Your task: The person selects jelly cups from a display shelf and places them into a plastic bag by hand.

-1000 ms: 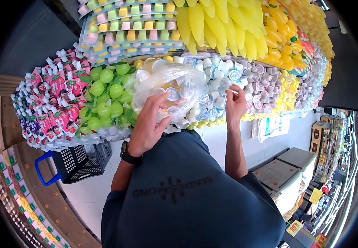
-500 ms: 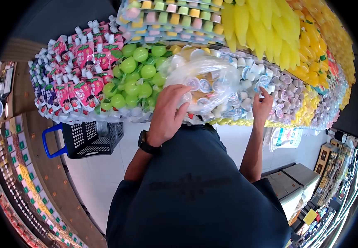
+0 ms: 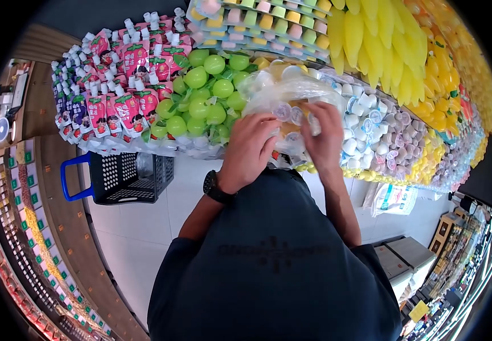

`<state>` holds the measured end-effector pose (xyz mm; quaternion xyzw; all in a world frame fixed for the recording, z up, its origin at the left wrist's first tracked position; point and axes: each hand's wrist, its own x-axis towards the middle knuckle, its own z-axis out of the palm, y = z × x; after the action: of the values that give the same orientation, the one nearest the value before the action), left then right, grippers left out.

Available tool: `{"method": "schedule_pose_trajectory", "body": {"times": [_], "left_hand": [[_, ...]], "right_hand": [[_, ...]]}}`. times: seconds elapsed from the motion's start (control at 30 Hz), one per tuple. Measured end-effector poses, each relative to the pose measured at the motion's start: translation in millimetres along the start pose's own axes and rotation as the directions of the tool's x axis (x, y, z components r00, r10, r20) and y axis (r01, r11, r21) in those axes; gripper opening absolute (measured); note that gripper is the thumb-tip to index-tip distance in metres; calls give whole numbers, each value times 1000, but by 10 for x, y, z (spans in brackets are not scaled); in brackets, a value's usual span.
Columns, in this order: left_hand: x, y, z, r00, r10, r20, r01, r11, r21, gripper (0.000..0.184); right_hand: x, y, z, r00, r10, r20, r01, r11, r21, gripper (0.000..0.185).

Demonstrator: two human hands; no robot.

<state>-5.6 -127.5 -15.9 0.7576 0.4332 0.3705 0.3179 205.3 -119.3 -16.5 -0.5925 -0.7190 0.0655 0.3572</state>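
A clear plastic bag [image 3: 291, 88] with several small lidded cups in it rests on the display, between green round packs [image 3: 200, 94] and white-and-blue cups [image 3: 365, 116]. My left hand [image 3: 249, 148], with a black watch on the wrist, is closed on the bag's near left edge. Over the right side of the bag is my right hand [image 3: 322, 136], its fingers bent down and blurred by motion. Whether it holds a cup cannot be made out.
Pink pouches [image 3: 126, 108] lie at the left, and yellow banana-shaped packs [image 3: 371, 42] at the upper right. A black basket with a blue handle [image 3: 124, 179] stands below the display's left part. Grey boxes [image 3: 405, 256] are at lower right.
My right hand has moved left from the white-and-blue cups to the bag. My left hand stays at the bag. The camera view has shifted, so the display appears farther right.
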Motion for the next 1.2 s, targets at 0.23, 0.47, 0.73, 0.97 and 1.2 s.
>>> {"method": "schedule_pose_trajectory", "body": {"times": [0.23, 0.47, 0.73, 0.97, 1.2], "left_hand": [[2, -73, 60, 1000, 4, -22, -3, 1000, 8, 31], [89, -110, 54, 1000, -21, -15, 20, 999, -30, 28], [215, 24, -64, 998, -49, -51, 41, 988, -146, 40], [253, -10, -13, 996, -84, 2, 84, 983, -162, 44], [261, -11, -27, 984, -164, 68, 178, 906, -385, 38]], "right_hand": [[131, -48, 343, 927, -191, 322, 254, 953, -164, 46], [200, 24, 191, 956, -198, 218, 208, 978, -22, 43], [99, -21, -6, 829, 226, 512, -541, 87, 837, 26], [38, -16, 12, 828, 214, 519, -542, 65, 838, 26], [17, -72, -90, 876, 185, 445, -481, 294, 826, 42]]}}
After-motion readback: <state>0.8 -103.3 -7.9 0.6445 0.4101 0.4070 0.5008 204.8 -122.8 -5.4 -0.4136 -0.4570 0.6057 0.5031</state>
